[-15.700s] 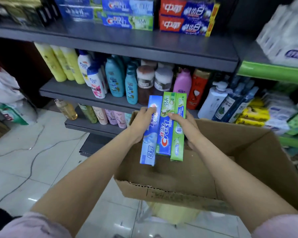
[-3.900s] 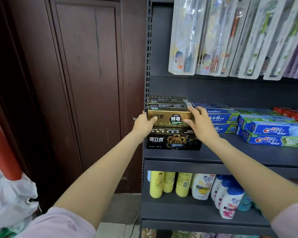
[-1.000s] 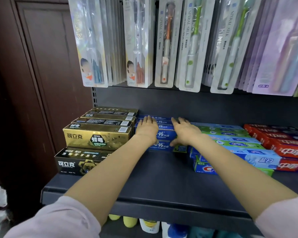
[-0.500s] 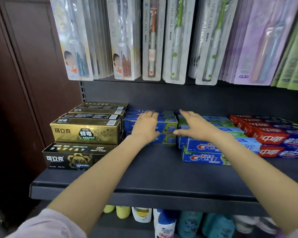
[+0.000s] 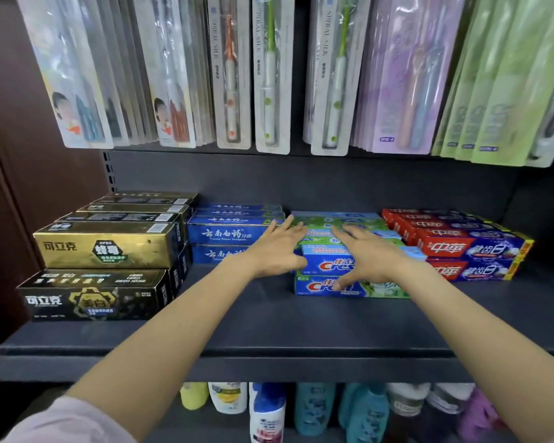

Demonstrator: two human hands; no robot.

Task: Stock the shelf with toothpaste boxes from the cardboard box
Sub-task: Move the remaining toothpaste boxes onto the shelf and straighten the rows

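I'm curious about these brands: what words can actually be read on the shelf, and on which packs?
"Crest": blue-green toothpaste boxes under both hands.
"云南白药": dark blue boxes.
"可立克": gold box and black box.
"中华": red boxes.
"SPIRAL SILK": toothbrush packs.
Smaller print is too blurred.

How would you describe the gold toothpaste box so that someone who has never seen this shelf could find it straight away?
Start at the dark grey shelf under the hanging toothbrush packs and go to its far left end. There the gold toothpaste box lies on top of a black box, left of the dark blue boxes. It is the only front-facing box with a shiny gold face.
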